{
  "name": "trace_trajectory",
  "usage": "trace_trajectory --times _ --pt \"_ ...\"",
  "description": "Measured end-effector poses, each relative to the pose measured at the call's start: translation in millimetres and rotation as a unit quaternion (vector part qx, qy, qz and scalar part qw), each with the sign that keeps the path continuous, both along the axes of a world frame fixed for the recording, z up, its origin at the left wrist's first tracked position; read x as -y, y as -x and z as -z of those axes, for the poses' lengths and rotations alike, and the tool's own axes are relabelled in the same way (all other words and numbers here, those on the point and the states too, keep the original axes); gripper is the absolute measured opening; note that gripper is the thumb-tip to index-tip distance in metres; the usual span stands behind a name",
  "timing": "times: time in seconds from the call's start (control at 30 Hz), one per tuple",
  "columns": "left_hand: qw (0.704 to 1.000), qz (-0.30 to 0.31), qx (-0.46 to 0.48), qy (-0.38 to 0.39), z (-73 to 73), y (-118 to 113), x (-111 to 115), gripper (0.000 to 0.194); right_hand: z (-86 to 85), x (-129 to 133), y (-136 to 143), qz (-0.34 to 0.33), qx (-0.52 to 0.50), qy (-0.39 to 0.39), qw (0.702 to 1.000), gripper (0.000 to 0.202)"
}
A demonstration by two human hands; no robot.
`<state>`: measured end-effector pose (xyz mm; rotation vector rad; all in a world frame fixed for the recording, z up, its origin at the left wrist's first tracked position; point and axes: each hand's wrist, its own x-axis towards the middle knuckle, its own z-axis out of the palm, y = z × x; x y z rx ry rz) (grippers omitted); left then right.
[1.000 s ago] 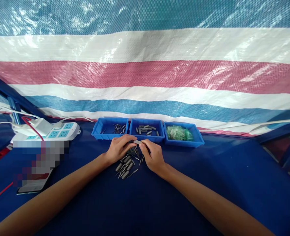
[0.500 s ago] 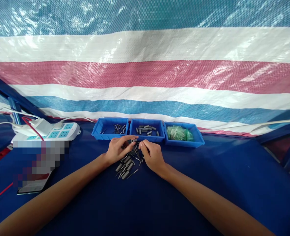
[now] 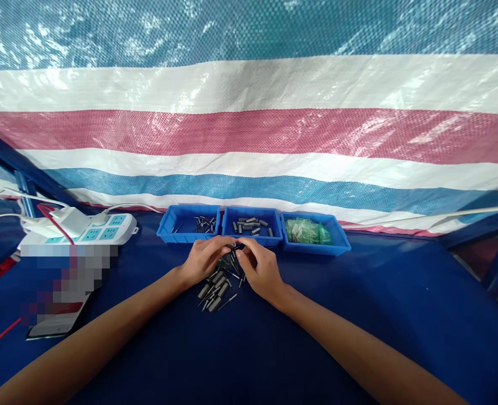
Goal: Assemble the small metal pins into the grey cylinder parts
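My left hand (image 3: 202,260) is closed, with a small grey hollow cylinder (image 3: 233,244) pinched at its fingertips. My right hand (image 3: 261,267) meets it there, thumb and fingers curled together at the cylinder; whatever lies between them is hidden. Beneath both hands a loose pile mixes grey cylinders (image 3: 214,304) with thin metal pins (image 3: 227,301) that look like blind rivets. Part of this pile is covered by the fingers.
Three blue bins stand behind my hands: the left bin (image 3: 175,208) holds pins, the middle bin (image 3: 227,231) grey cylinders, the right bin (image 3: 339,246) green pieces. A white power strip (image 3: 125,228) and a partly blurred phone (image 3: 57,323) lie left. A striped sheet (image 3: 249,132) hangs behind.
My right hand's fingertips have moved up and left to meet my left hand's at the cylinder. The camera view has shifted slightly. The pile looks the same.
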<state>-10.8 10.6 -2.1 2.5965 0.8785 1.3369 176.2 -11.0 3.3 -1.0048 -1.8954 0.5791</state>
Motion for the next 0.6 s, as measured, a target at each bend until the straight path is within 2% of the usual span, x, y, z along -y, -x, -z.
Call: trace_trajectory --times 0.3,0.4,0.6 --pt "0.999 -0.025 -0.018 -0.008 8.4 2 -2 0.02 4.9 -1 1 -0.037 0.051 -0.011 0.998 0.016" --pt "0.999 -0.034 -0.019 0.002 4.8 2 0 0.021 5.2 0 1 -0.05 0.062 -0.019 0.997 0.015" --pt "0.999 -0.034 -0.016 0.018 -4.9 -2 2 0.018 1.9 1 -2 -0.019 0.031 -0.028 0.999 0.022"
